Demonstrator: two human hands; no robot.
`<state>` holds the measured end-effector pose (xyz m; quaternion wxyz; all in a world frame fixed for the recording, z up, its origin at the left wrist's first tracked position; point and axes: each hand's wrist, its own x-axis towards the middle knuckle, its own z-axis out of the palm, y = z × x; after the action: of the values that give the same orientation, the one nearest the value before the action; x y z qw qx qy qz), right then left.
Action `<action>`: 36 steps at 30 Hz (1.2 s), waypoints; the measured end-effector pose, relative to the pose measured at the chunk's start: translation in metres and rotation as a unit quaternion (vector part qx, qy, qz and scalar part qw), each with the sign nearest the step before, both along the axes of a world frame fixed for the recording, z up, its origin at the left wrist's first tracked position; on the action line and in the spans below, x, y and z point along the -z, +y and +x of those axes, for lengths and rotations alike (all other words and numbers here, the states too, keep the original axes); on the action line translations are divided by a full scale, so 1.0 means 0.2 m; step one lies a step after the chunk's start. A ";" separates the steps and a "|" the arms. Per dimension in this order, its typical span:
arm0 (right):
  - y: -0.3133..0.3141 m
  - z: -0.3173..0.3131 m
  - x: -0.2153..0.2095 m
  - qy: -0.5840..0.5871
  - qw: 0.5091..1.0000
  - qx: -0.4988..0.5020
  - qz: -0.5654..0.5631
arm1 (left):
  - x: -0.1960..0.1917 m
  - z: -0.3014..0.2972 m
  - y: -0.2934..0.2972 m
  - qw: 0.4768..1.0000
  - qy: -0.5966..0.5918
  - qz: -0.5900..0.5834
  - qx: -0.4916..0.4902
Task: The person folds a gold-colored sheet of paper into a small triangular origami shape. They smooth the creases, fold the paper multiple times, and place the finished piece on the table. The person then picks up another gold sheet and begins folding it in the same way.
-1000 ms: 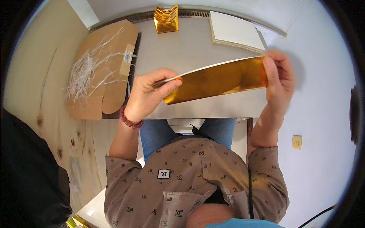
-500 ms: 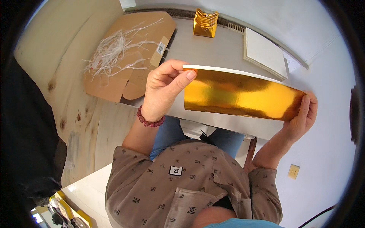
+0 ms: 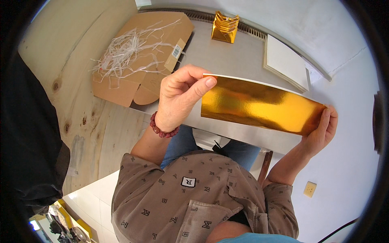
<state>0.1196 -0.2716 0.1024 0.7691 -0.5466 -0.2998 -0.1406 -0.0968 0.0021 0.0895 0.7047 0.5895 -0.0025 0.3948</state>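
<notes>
A shiny gold foil sheet point(image 3: 263, 107) with a white back edge hangs between my hands, above the near side of the grey table. My left hand point(image 3: 180, 95) pinches its upper left corner between thumb and fingers, a beaded bracelet at the wrist. The right end is gripped by my right hand point(image 3: 323, 127), thumb on the gold face and fingers mostly hidden behind it. The gold side faces me and reflects light unevenly. Behind it on the table stands a small stack of folded gold pieces point(image 3: 225, 28). A stack of white sheets point(image 3: 285, 62) lies at the far right.
On the left, a flat brown cardboard piece point(image 3: 156, 30) carries a tangle of clear plastic strips point(image 3: 125, 54). A wooden board point(image 3: 87, 117) borders the table's left side, with dark cloth point(image 3: 32, 133) beyond. The white wall point(image 3: 348, 93) rises close on the right.
The gold sheet has tilted slightly, its right end dipping a little toward me, and less of its white edge shows. Both hands keep their hold. The whole view has shifted slightly.
</notes>
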 end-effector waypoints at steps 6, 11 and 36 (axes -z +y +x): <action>0.01 -0.01 0.01 0.018 0.999 0.027 -0.002 | 0.01 0.02 -0.01 1.000 -0.006 -0.017 0.002; 0.01 -0.01 0.01 0.015 1.000 0.026 -0.008 | 0.01 0.02 0.00 1.000 -0.004 -0.023 0.003; 0.04 0.00 0.03 0.008 1.000 0.020 -0.004 | 0.03 0.03 0.01 0.999 0.024 -0.024 -0.027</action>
<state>0.1193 -0.2635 0.0969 0.7662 -0.5568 -0.2833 -0.1505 -0.0907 0.0040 0.0844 0.7079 0.5812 0.0396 0.3994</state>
